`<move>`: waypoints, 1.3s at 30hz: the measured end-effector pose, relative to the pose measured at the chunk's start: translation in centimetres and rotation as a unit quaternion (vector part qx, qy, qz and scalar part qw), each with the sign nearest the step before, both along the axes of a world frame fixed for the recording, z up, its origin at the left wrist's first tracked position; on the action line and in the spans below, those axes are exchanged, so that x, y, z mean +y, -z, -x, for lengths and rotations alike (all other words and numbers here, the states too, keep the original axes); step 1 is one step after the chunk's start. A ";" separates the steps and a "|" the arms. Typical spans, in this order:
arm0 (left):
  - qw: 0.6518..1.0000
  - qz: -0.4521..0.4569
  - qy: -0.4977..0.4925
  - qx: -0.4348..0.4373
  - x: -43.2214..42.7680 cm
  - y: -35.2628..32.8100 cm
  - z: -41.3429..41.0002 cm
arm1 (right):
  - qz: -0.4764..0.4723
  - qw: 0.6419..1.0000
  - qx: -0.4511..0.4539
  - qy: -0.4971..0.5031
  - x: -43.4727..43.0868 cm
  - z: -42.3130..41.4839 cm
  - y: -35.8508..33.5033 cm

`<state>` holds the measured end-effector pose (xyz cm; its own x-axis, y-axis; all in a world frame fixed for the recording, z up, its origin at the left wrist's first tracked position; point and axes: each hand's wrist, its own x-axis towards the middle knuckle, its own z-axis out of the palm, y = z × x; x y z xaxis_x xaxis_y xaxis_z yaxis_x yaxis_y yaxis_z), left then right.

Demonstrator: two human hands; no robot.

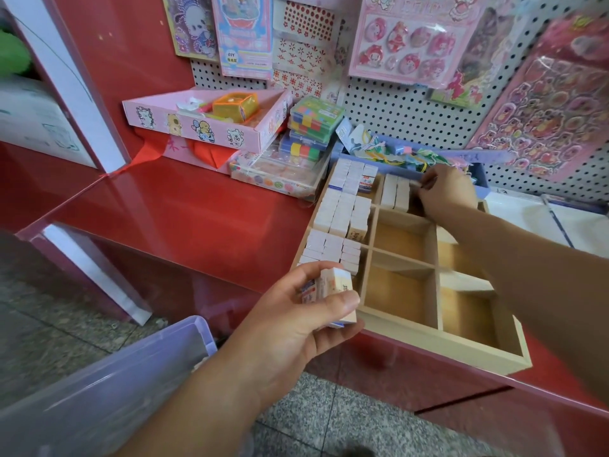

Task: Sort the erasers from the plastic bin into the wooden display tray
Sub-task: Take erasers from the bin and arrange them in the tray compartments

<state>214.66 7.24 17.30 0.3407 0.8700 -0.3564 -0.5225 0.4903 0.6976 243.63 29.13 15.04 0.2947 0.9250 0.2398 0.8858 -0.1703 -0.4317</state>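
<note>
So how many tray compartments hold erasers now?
4: all three left-column compartments of the wooden display tray, plus the far middle; the right hand hides the far right.

a stationery shop; sticker packs [410, 41] hang on pegboard [395, 110]; boxed goods [314, 122] stacked on a red counter [184, 206]

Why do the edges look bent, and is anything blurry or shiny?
Head view: wide-angle lens bends the red counter; glare streaks its top; the right hand at the wooden tray is motion-blurred; the left hand and its erasers look sharper.
</note>
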 end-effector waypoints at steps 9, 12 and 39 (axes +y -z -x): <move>0.999 -0.028 -0.017 0.024 -0.7 -0.4 0.4 | -0.028 0.995 0.052 -0.081 -7.1 4.1 -4.5; 0.999 -0.030 -0.019 0.032 -1.1 -0.5 0.5 | 0.097 0.950 0.208 -0.214 -13.7 8.1 -6.6; 0.997 0.072 -0.010 -0.005 -1.0 -0.6 1.4 | -0.015 0.981 0.073 -0.179 -11.9 9.1 -2.2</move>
